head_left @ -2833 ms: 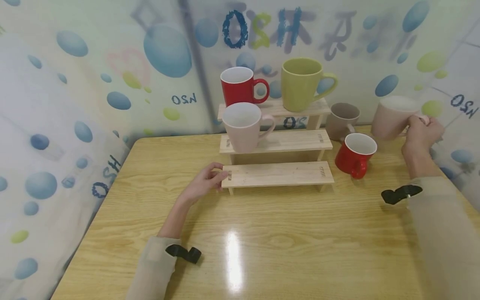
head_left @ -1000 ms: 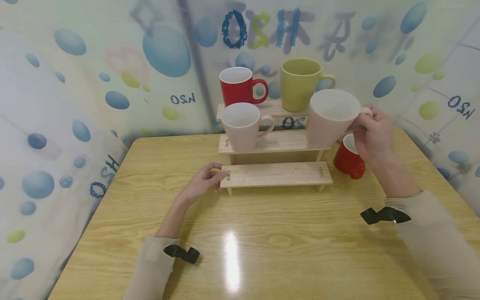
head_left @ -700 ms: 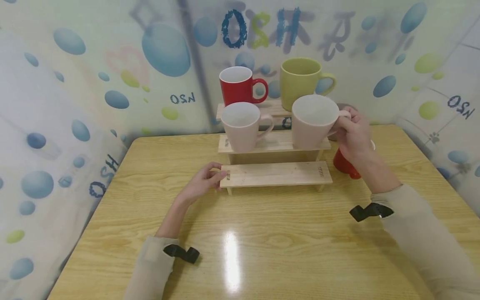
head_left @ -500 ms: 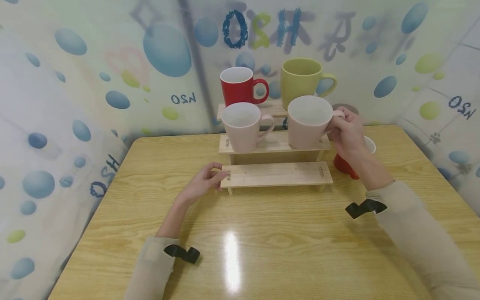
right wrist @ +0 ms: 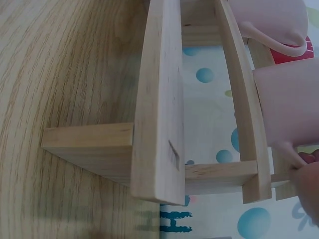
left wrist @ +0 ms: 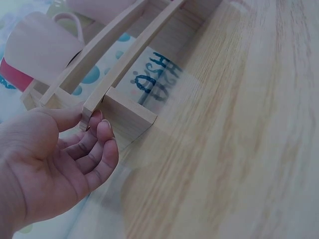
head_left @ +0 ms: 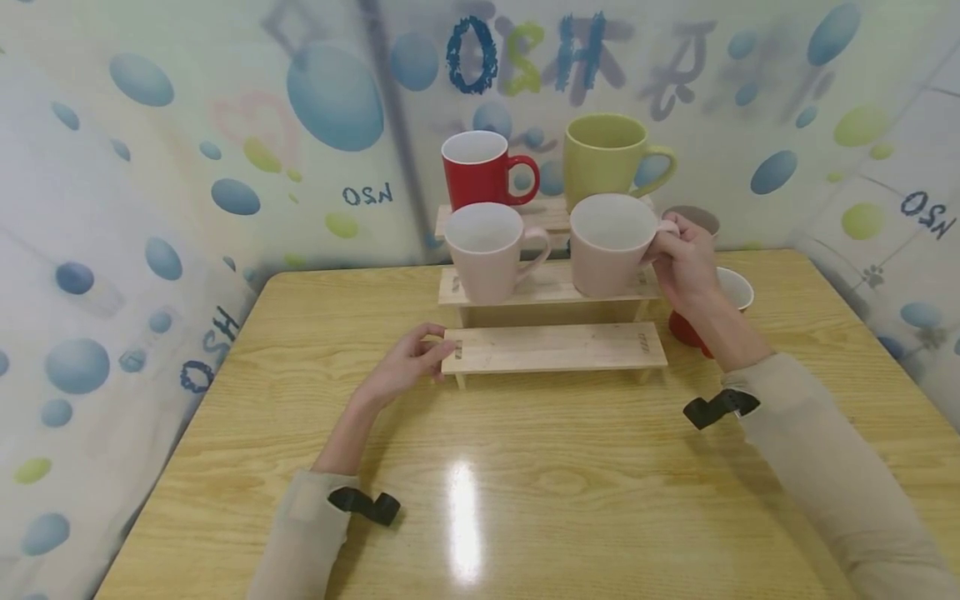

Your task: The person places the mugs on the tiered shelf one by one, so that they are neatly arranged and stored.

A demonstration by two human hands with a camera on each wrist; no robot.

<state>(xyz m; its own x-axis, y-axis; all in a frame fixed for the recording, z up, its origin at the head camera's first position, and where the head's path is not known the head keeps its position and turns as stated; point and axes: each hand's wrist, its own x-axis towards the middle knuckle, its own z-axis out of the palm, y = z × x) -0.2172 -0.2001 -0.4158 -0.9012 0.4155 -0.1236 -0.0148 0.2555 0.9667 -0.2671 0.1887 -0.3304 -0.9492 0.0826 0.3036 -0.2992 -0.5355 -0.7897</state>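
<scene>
A three-step wooden rack (head_left: 555, 348) stands on the table. My left hand (head_left: 405, 362) pinches the left end of its lowest step, thumb on top and fingers below, as the left wrist view shows. With my right hand (head_left: 686, 262) I grip the handle of a pale pink mug (head_left: 609, 250), upright at the right of the middle step; in the right wrist view its base meets the board. A second pink mug (head_left: 483, 258) stands left of it on the same step. On the top step are a red mug (head_left: 476, 171) and a yellow-green mug (head_left: 600, 162), partly covered by the held mug.
Right of the rack, a grey-brown mug (head_left: 693, 219) and a red mug with white inside (head_left: 735, 287) stand on the table (head_left: 570, 500), both partly hidden by my right hand and wrist. A patterned backdrop (head_left: 225, 108) rises behind and beside the table.
My right hand has carried the pink mug from the table's right side leftward to the middle step, with slight leftward and downward movement lately. The left hand has stayed on the rack.
</scene>
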